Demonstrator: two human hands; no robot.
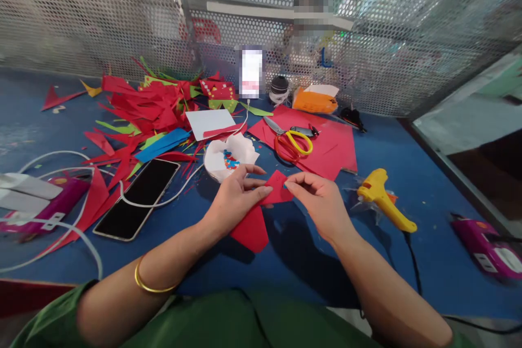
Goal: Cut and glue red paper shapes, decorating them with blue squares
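Observation:
Between my hands is a small red paper piece, its left edge pinched by my left hand. At its right corner my right hand has thumb and forefinger pressed together on a tiny blue bit. Another red paper piece hangs or lies below my left hand; whether the two are joined I cannot tell. Just behind my left hand, a white paper bowl holds small blue, red and orange bits.
Scissors lie on red sheets behind my hands. A yellow glue gun is at the right. Leftward are a black phone, white cables, red scraps and blue strips. A lit phone stands at the mesh.

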